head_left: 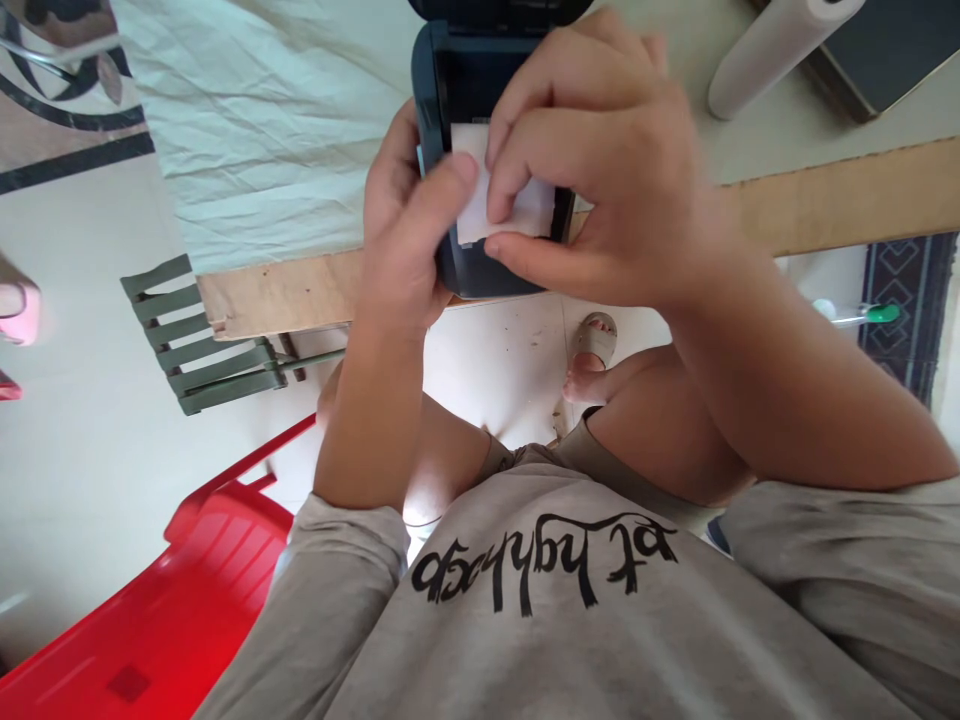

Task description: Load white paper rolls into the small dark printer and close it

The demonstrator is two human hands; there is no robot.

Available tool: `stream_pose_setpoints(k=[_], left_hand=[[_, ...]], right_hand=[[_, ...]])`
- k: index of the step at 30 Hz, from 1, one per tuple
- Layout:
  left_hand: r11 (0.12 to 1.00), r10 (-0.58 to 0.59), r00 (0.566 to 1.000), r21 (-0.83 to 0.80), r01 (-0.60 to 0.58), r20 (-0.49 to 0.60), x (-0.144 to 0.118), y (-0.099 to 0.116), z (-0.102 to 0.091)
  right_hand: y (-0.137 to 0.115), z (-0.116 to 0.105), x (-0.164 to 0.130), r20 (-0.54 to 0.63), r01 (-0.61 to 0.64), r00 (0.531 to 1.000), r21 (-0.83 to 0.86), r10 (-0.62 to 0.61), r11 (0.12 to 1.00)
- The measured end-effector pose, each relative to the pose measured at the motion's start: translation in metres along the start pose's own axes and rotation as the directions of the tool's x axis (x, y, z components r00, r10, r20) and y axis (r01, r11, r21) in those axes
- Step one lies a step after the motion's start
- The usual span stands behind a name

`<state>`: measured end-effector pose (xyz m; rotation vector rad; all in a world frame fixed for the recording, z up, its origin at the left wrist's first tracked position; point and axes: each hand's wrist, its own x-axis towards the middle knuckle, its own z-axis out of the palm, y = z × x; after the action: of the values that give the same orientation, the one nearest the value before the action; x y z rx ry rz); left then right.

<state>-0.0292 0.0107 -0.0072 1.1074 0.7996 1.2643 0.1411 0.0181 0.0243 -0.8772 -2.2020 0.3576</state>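
Observation:
A dark blue box-shaped case with its black lid raised is at the table's near edge. Inside its opening is a white piece of paper; whether it is a sheet or part of a roll I cannot tell. My left hand wraps round the case's left side, its thumb resting on the paper. From the right, my right hand reaches over the case with bent fingers on the paper and the thumb at its lower edge. That hand hides the case's right part and is slightly blurred.
A pale green cloth covers the table's left part above a wooden edge. A white roll and a dark flat object lie at the upper right. Below left are a green slatted seat and a red plastic chair.

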Motion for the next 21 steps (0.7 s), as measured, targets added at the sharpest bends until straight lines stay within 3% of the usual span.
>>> stream_pose_setpoints(k=[4, 8, 11, 16, 21], left_hand=[[0.999, 0.048, 0.995, 0.021, -0.05, 0.087, 0.004, -0.005, -0.013], [0.993, 0.118, 0.979, -0.002, -0.12, 0.168, 0.006, -0.009, -0.013], [0.988, 0.146, 0.98, -0.072, -0.137, 0.134, 0.006, -0.012, -0.009], [0.988, 0.152, 0.987, 0.022, -0.153, 0.047, 0.007, -0.016, -0.01], [0.991, 0.127, 0.975, 0.028, -0.134, 0.18, 0.01, -0.019, -0.019]], right_hand=[[0.013, 0.001, -0.007, -0.06, 0.0, 0.998, 0.02, 0.001, 1.0], [0.026, 0.001, -0.011, -0.08, -0.044, 0.996, -0.007, 0.044, 0.999], [0.028, 0.0, -0.013, -0.041, -0.024, 0.999, 0.01, 0.024, 1.0], [0.025, -0.012, -0.009, 0.034, -0.112, 0.993, 0.117, 0.109, 0.987], [0.022, -0.019, -0.001, 0.151, -0.214, 0.969, 0.125, 0.195, 0.969]])
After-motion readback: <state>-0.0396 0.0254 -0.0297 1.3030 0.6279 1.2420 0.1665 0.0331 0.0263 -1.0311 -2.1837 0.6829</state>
